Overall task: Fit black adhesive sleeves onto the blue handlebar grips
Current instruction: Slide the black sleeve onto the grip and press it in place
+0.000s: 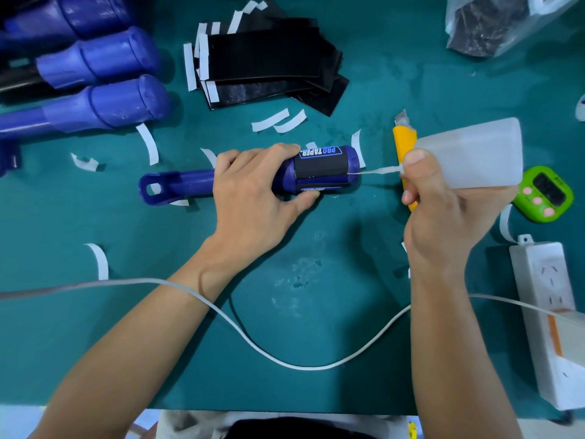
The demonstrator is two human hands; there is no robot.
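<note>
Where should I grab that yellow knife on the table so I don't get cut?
Take the yellow knife by its plastic body, pinching its two long sides from above. It lies flat on the green mat, and its metal blade tip sticks out at the far end, so stay toward the near end, away from it.

We look down on our teal work surface.
The surface point(316, 280) is scuffed pale near its middle. At far left lie several blue grips point(126, 101) side by side, and a loose stack of black sleeves point(269, 55) sits at far centre. White backing strips point(148, 144) are scattered about. Mid-surface lies a sleeved grip point(326, 167) under our left hand point(250, 191). To the right lie a yellow utility knife point(403, 141), a green timer point(547, 193), a white power strip point(544, 296) and a clear plastic bag point(493, 23).
</note>
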